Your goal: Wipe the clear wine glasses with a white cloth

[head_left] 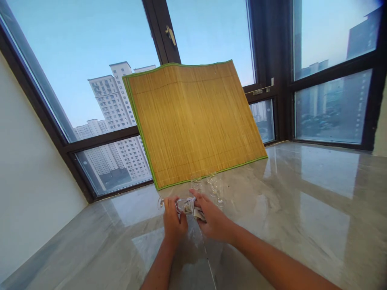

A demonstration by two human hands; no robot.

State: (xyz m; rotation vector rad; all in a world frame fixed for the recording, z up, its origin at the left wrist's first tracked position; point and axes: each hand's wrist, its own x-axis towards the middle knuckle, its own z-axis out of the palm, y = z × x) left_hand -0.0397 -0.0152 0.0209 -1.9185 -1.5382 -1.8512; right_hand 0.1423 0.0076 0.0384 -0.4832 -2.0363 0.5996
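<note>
My left hand (174,220) is closed around a small clear stemmed glass (161,203) held on its side, the foot pointing left. At the mouth of that glass my right hand (213,219) grips a bunched pale cloth (193,209). Part of the cloth appears to be inside the bowl, though the fingers hide some of it. Just beyond my right hand, more clear glasses (220,200) stand on the marble surface. Another clear glass (196,183) is right behind my fingertips, partly hidden.
A bamboo mat (196,125) with green edging leans against the window frame behind the glasses. The glossy grey marble sill (272,225) reflects the windows. A window handle (170,35) is above the mat, and a white wall (33,161) borders the left side.
</note>
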